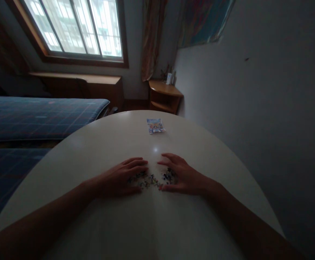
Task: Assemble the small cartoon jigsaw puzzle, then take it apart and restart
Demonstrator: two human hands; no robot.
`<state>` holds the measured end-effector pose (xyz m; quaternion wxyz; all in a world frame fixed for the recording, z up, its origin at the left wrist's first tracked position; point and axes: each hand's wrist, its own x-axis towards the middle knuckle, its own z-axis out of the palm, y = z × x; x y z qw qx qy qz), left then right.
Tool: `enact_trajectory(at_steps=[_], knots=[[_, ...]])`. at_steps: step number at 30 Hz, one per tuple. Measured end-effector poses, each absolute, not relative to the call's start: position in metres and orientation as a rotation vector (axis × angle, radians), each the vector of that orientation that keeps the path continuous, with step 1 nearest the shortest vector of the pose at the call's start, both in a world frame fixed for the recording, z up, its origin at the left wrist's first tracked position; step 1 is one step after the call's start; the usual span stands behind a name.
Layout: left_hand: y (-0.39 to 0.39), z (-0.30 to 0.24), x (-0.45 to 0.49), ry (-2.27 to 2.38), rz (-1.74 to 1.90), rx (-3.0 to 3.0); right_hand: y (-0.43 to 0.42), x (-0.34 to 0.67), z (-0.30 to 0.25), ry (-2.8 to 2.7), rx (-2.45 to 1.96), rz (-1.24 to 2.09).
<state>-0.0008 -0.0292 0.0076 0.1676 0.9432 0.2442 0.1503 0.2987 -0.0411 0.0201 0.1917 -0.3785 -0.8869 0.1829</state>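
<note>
A small heap of loose jigsaw pieces (149, 180) lies on the white round table (119, 144) between my hands. My left hand (122, 177) rests flat at the heap's left side, fingers stretched out toward the right and touching the pieces. My right hand (180, 175) lies on the heap's right side, fingers spread and slightly curved over several pieces. Neither hand grips anything. Farther back on the table lies a small colourful printed card or packet (155, 126), apart from both hands.
A bed with a blue checked cover (38, 113) stands to the left of the table. A wooden corner shelf (164, 95) and a window (78, 27) with a curtain are at the back. A grey wall (268, 108) runs along the right.
</note>
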Motion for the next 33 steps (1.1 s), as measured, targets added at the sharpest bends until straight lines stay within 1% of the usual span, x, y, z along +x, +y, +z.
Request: enact_trajectory(at_steps=[6,14,19,22,25,29,31,33], knots=[[-0.027,-0.001,0.013,0.724,0.595,2.569,-0.047,0.281,0.010,-2.580,-1.047,0.434],[-0.023,-0.005,0.021,0.872,0.735,2.448,-0.039,0.271,0.004,-2.372,-1.045,0.472],[-0.022,-0.006,0.018,0.958,0.797,2.137,-0.034,0.279,0.005,-2.293,-1.088,0.488],[-0.020,-0.009,0.017,0.967,0.866,1.952,-0.036,0.287,0.010,-2.412,-1.081,0.477],[-0.019,-0.009,0.018,0.975,0.924,1.903,-0.043,0.291,0.013,-2.572,-1.090,0.446],[-0.018,0.000,0.012,1.040,0.854,1.993,-0.048,0.282,0.009,-2.607,-1.073,0.440],[-0.020,0.009,0.004,1.079,0.736,2.163,-0.047,0.276,0.006,-2.550,-1.039,0.455],[-0.024,0.017,-0.005,1.091,0.518,2.357,-0.044,0.272,0.003,-2.468,-1.034,0.478]])
